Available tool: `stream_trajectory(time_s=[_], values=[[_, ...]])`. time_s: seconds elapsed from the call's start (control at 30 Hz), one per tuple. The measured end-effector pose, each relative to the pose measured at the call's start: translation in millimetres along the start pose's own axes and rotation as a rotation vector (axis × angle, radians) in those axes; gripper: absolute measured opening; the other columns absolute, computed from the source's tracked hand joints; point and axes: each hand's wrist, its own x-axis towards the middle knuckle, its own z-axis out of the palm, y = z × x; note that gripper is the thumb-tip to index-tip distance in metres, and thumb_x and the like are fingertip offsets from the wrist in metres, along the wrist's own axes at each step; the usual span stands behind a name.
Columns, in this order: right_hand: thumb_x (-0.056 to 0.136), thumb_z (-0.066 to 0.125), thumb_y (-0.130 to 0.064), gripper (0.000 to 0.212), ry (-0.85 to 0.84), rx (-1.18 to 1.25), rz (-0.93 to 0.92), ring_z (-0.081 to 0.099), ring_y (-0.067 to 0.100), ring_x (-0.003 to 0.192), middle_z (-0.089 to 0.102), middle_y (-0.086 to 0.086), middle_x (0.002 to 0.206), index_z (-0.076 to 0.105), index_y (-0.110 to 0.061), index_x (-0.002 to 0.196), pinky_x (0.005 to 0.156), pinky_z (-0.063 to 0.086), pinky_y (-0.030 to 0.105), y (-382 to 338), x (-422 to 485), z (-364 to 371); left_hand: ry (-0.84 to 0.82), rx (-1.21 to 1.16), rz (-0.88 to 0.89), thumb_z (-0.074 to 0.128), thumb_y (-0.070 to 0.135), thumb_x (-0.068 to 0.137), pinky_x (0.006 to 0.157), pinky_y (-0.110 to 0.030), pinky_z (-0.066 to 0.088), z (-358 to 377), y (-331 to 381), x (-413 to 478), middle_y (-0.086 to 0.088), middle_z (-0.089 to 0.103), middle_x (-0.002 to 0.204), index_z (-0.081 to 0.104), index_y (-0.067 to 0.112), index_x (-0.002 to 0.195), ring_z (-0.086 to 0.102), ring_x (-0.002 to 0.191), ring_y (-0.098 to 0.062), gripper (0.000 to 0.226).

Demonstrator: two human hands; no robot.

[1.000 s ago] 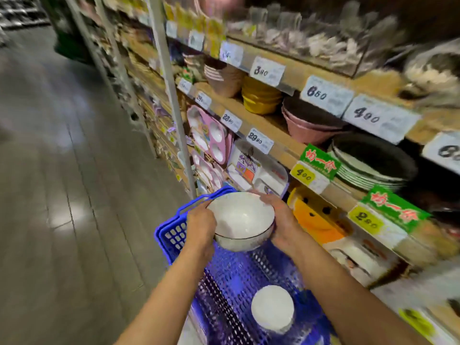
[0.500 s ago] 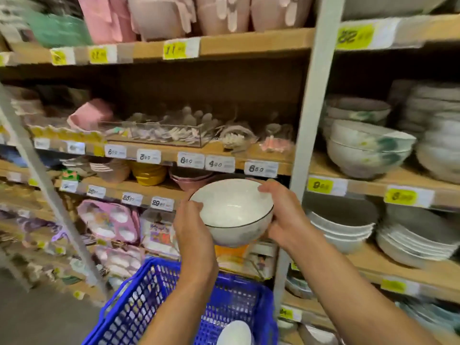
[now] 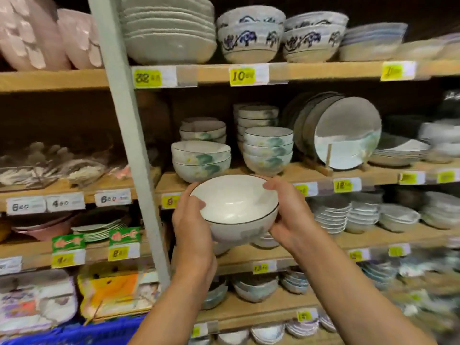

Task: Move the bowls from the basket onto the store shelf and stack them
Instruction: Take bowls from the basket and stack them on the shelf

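Head view: a white bowl point(image 3: 234, 205) with a thin dark rim line is held upright in the air by both hands, in front of the middle shelf point(image 3: 308, 171) and just below its edge. The left hand point(image 3: 191, 225) cups the bowl's left wall with the thumb hooked over the rim. The right hand point(image 3: 288, 215) grips the right side, its fingers point(image 3: 273, 185) curled onto the far rim.

Only a strip of the blue basket point(image 3: 74, 332) shows at the near left, and its contents are out of sight. The step in hand is the carry to the shelf.

Just beyond the bowl stands a two-bowl stack point(image 3: 200, 160) with a green pattern. It looks like the same kind, though blur makes that uncertain. Next, the bowl needs lifting above that stack's rim, centring, and a gentle level lowering so that it nests.
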Motion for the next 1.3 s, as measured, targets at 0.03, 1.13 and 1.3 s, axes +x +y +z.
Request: stream_trajectory(time_s=[0.03, 1.13, 1.3], values=[[0.085, 0.046, -0.012, 0.037, 0.003, 0.005, -0.01, 0.066, 0.031, 0.095, 0.071, 0.015, 0.106, 0.062, -0.007, 0.118, 0.067, 0.056, 0.031, -10.7, 1.7, -14.2, -0.009, -0.013, -0.002, 0.045, 0.022, 0.069, 0.074, -0.03, 0.053, 16.8, -7.4, -3.9, -0.007, 0.068, 0.115, 0.067, 0.018, 0.117, 0.064, 0.105, -0.024, 0.053], [0.071, 0.042, -0.017, 0.045, -0.101, 0.087, -0.06, 0.061, 0.033, 0.087, 0.069, 0.016, 0.101, 0.068, -0.006, 0.107, 0.072, 0.05, 0.035, -109.0, 88.9, -112.5, -0.321, -0.035, -0.282, 0.051, 0.031, 0.082, 0.068, -0.034, 0.044, 156.6, -45.5, 42.5, -0.002, 0.07, 0.086, 0.066, 0.018, 0.083, 0.064, 0.078, -0.019, 0.02], [0.077, 0.045, -0.013, 0.029, 0.104, 0.092, -0.267, 0.063, 0.03, 0.08, 0.069, 0.011, 0.094, 0.069, -0.016, 0.094, 0.07, 0.053, 0.038, -110.3, 85.8, -95.9, -0.441, -0.053, -0.11, 0.072, 0.049, 0.072, 0.091, -0.036, 0.053, 153.0, -56.3, 14.3, 0.007, 0.069, 0.114, 0.052, 0.028, 0.131, 0.067, 0.102, -0.009, 0.066]])
